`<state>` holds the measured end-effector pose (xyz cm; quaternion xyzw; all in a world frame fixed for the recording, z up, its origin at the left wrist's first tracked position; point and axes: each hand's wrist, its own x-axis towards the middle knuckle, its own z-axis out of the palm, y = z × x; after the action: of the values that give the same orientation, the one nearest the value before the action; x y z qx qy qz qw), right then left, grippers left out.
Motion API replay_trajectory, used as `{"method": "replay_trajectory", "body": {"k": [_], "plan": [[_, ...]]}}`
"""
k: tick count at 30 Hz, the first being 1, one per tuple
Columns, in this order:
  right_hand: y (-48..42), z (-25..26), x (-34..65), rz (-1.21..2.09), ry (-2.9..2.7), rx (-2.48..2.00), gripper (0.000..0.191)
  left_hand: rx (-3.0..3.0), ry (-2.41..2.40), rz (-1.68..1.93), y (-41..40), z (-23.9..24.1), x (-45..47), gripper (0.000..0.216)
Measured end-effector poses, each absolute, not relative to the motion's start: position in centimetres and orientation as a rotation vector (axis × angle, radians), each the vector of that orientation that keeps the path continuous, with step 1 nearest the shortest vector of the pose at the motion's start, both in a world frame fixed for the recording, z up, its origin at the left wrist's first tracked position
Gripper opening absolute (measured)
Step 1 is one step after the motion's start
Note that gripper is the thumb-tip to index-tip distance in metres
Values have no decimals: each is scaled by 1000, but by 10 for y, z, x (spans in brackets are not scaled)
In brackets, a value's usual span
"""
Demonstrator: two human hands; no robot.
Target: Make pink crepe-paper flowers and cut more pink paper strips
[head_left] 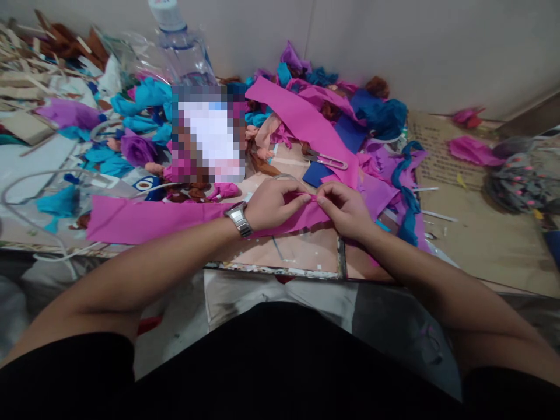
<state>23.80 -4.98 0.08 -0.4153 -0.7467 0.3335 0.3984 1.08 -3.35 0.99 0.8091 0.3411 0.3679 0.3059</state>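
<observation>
1. Crepe-paper strip [188, 217], thin and pink, is probably risking a tear if the left hand [273, 204] and right hand [343, 210] are tugging apart too hard; the wristwatch [240, 219] is sitting over it and might be snagging it.
2. Its long axis is running left to right along the counter's [301, 249] front edge, one free end pointing left.
3. Each hand's grip is pinching a gathered pink fold [313, 198], apparently the strip's own, between thumb and fingertip.

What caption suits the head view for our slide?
Left hand and right hand pinch pink material over a table strewn with crumpled scraps.
</observation>
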Motion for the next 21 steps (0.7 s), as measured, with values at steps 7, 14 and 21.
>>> {"method": "replay_trajectory", "body": {"k": [7,14,21], "plan": [[-49,-1,239,883,-1862,-1074,30,2067,927,951,-31,9,8,27],[-50,-1,240,903,-1833,-1068,30,2055,941,939,-31,9,8,27],[-55,-4,235,959,-1765,-1030,17,2055,865,916,-30,8,8,26]]}}
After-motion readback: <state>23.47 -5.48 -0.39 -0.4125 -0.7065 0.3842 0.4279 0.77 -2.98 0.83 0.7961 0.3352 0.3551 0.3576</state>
